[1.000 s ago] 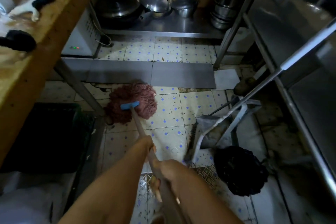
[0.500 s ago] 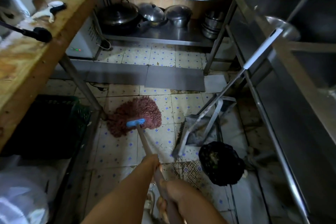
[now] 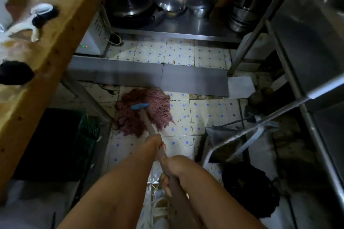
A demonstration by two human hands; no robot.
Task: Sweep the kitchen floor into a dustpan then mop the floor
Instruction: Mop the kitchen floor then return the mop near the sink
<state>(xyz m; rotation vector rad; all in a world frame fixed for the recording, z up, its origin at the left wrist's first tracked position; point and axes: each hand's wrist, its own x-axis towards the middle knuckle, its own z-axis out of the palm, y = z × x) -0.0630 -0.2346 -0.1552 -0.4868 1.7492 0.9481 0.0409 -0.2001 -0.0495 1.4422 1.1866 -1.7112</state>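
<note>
A reddish string mop head (image 3: 147, 111) with a blue clamp (image 3: 139, 106) lies spread on the tiled floor (image 3: 202, 109) just in front of a grey threshold strip. Its wooden handle (image 3: 151, 128) runs back toward me. My left hand (image 3: 155, 144) grips the handle lower down, nearer the mop head. My right hand (image 3: 175, 166) grips it higher up, closer to my body. A grey dustpan (image 3: 223, 135) with a long metal handle stands on the floor to the right, a broom beside it.
A wooden table (image 3: 61, 29) juts in at the left, its metal leg (image 3: 89, 102) close to the mop head. A dark crate (image 3: 55, 143) sits under it. A steel shelf with pots (image 3: 167, 5) stands ahead. A steel counter (image 3: 307, 42) runs along the right, a black bag (image 3: 249, 189) below.
The mop head has moved forward from mid-floor up to the grey strip. Both hands keep their grip on the handle.
</note>
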